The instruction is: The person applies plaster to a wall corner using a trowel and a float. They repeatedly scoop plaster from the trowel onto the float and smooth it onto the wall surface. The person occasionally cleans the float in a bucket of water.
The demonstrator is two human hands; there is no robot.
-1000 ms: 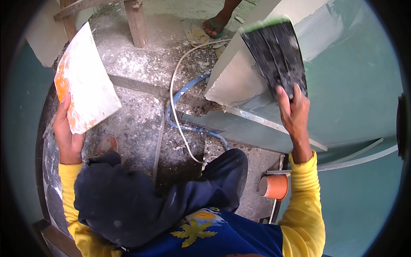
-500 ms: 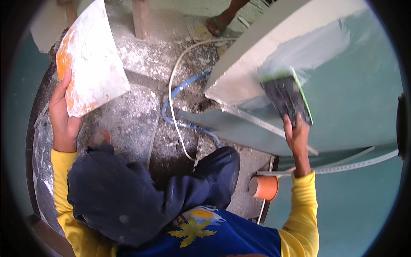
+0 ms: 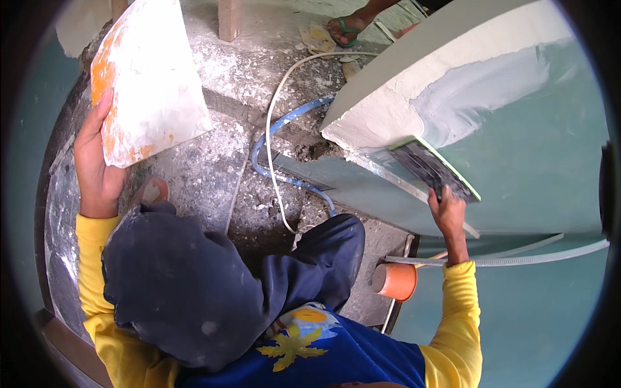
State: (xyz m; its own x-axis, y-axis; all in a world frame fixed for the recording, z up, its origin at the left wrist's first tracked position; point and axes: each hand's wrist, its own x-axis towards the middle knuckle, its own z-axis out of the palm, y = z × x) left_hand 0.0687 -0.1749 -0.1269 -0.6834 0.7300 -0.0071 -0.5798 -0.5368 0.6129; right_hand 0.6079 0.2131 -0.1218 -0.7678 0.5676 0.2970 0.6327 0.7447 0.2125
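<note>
Both hands occupied. Left hand (image 3: 97, 155) grips the lower left edge of a white, four-sided flat board with orange patches (image 3: 155, 90), thumb on the near face; board held up, tilted, above the floor. Right hand (image 3: 448, 212) pinches the near end of a black rectangular flat tool with a bright green edge (image 3: 432, 169), thumb and fingers closed on it. Tool is right by the grey-green wall (image 3: 530, 174), just below a smeared whitish-grey wet patch (image 3: 466, 97); can't tell if the blade touches.

Cream-white band (image 3: 381, 116) borders the patch, running along the wall edge. Thin white cable (image 3: 275, 110) and thicker blue hose (image 3: 284, 121) curve over the grey floor with white splatter (image 3: 213, 155), between the two hands. Small orange bucket (image 3: 402, 282) near the right forearm, on its side in this view. Another person's foot in a green sandal (image 3: 346, 29) at top.
</note>
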